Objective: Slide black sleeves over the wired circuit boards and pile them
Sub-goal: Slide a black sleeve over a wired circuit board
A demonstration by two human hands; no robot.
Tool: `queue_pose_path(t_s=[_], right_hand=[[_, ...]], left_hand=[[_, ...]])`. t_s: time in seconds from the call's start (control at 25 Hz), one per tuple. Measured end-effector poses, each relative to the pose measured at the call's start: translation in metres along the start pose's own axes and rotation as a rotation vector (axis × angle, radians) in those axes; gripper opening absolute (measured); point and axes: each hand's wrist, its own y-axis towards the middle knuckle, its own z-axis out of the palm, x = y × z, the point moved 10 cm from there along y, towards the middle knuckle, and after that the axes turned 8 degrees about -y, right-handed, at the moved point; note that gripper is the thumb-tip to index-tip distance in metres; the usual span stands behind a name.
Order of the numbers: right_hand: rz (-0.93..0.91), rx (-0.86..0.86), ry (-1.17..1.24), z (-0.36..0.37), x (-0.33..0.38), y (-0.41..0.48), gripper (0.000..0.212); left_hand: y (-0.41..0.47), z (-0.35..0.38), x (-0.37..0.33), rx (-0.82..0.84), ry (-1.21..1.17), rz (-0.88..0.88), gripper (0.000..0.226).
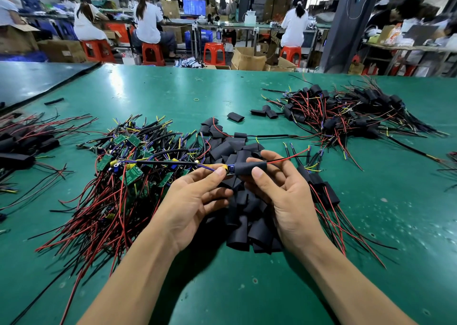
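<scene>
My left hand [197, 196] pinches the left end of a wired circuit board [229, 170], where blue and yellow parts show. My right hand [279, 188] grips a black sleeve [249, 168] that covers most of that board, thumb in front and fingers behind. Red and black wires stick out of the sleeve's right end. Under my hands lies a heap of loose black sleeves [247, 225]. A pile of bare green boards with wires [123, 171] lies at the left. A pile of sleeved boards [346, 117] sits at the far right.
The green table [247, 287] carries a few sleeved boards [319, 188] beside my right hand and more sleeved pieces [22, 146] at the left edge. Stray sleeves [264, 113] lie mid-table. People sit on red stools [214, 53] at benches beyond the far edge.
</scene>
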Motion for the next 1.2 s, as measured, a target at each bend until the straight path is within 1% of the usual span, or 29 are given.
queue_pose_path(t_s=[0.12,0.32,0.48,0.68,0.96,1.04,1.08,1.2], right_hand=[[0.056,0.016,0.064,0.002,-0.004,0.000,0.045],[0.136,0.017,0.178,0.002,-0.011,-0.001,0.039],[0.131,0.012,0.139,0.003,-0.009,-0.001,0.039],[0.131,0.023,0.125,0.005,-0.011,-0.002,0.041],[0.115,0.023,0.102,0.005,-0.012,-0.003,0.042],[0.110,0.015,0.109,0.004,-0.011,-0.003,0.043],[0.110,0.012,0.119,0.004,-0.011,-0.002,0.043],[0.120,0.029,0.149,0.005,-0.012,-0.002,0.043]], left_hand=[[0.000,0.000,0.000,0.007,-0.001,-0.013,0.031],[0.000,0.001,0.003,0.018,0.002,-0.027,0.028],[0.000,0.002,-0.001,0.023,0.023,0.007,0.023],[-0.001,0.000,-0.003,-0.009,0.046,0.046,0.023],[-0.004,0.006,-0.007,0.016,0.169,0.144,0.024],[-0.004,0.007,-0.008,0.015,0.221,0.176,0.020],[-0.004,0.008,-0.006,0.022,0.236,0.175,0.017],[-0.003,0.009,-0.003,0.035,0.249,0.143,0.020]])
